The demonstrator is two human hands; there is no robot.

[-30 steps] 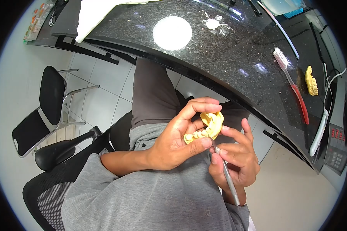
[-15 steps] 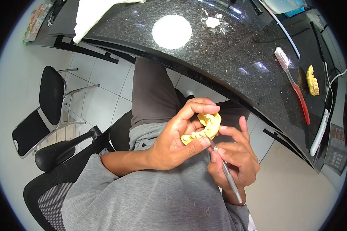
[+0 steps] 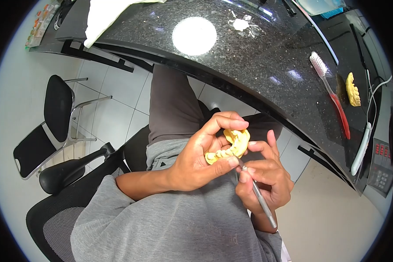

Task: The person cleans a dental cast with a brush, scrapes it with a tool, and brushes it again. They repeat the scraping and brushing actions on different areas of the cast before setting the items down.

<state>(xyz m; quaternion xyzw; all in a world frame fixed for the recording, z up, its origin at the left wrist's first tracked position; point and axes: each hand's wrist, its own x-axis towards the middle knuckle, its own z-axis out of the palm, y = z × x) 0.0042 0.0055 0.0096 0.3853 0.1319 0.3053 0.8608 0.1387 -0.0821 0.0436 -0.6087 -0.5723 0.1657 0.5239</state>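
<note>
A yellow horseshoe-shaped dental model [image 3: 239,140] with a row of teeth is held over my lap in my left hand [image 3: 196,160]. My left thumb presses along its lower edge, and the fingers curl round its far side. Between the thumb and fingers of my right hand [image 3: 268,179] is a slim silver craft knife [image 3: 263,201], its handle slanting down to the right. The knife's tip meets the model beside my left thumb; the exact contact point is hard to make out. A fingertip of my right hand is at the model's right side.
On the dark speckled countertop [image 3: 249,74] lie a toothbrush with a red handle [image 3: 339,115], another yellow dental model [image 3: 353,91] and a white corded handpiece [image 3: 361,148]. White scraps [image 3: 241,25] and a white cloth [image 3: 102,17] are farther back. A black chair [image 3: 59,102] stands left.
The knife's handle end has swung slightly to the right and up. My left hand and the dental model stay almost where they were.
</note>
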